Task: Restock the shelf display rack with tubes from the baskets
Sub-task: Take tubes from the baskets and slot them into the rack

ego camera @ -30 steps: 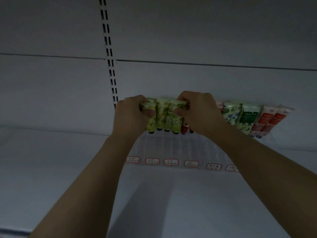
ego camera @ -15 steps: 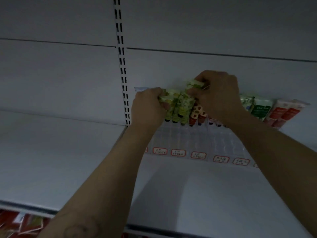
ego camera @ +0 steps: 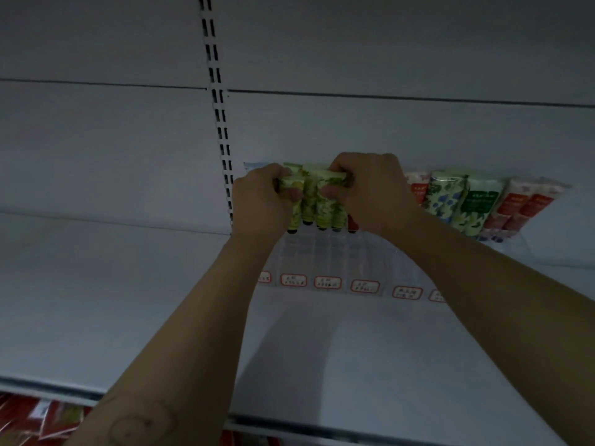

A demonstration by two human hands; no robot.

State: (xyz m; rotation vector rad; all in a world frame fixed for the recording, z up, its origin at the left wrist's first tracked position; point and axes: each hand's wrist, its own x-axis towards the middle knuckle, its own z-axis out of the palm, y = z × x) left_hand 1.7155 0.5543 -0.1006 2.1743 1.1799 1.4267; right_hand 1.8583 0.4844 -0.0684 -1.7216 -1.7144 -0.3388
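Gripping bunch of green tubes (ego camera: 317,207) with left hand (ego camera: 260,201) and right hand (ego camera: 370,191), back-left of clear display rack (ego camera: 363,252). Already got floral and red tubes (ego camera: 444,201) lined up at rack's back right. Guessing half done tops, front rows bare-looking.

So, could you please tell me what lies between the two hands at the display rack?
The head view shows yellow-green tubes there, their tops gripped by the left hand and the right hand.

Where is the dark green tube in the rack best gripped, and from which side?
Pinch the flat top edge of the dark green tube from the front; it leans back, neighbours close on both sides, leaving only that end free.
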